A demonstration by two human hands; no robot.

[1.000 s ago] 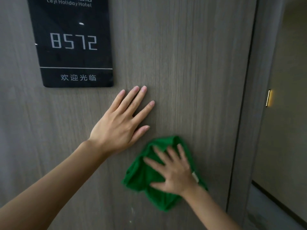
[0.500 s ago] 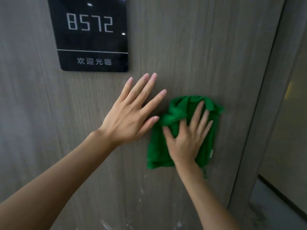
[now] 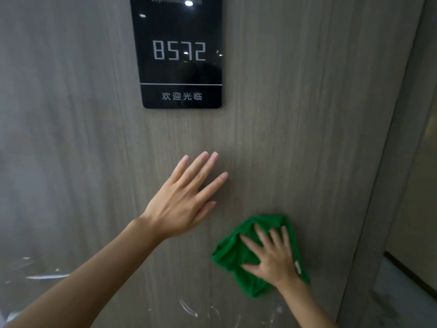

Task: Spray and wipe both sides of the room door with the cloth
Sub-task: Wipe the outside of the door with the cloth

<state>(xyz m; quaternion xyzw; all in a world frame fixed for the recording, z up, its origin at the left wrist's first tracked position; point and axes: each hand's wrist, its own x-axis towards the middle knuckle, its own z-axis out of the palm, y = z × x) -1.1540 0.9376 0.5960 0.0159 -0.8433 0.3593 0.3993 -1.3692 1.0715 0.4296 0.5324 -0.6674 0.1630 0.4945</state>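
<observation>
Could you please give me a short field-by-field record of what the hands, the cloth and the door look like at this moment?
door: grey wood-grain, wet streaks near bottom edge of view
left hand: flat on door, fingers straight, holds nothing
right hand: fingers spread, pressing cloth to door
cloth: green, bunched, below and right of left hand
sign: black plate reading 8572, above the hands

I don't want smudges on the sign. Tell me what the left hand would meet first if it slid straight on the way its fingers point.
Bare door, most likely. The left hand points up and to the right, so its line seems to pass right of the room sign.
</observation>
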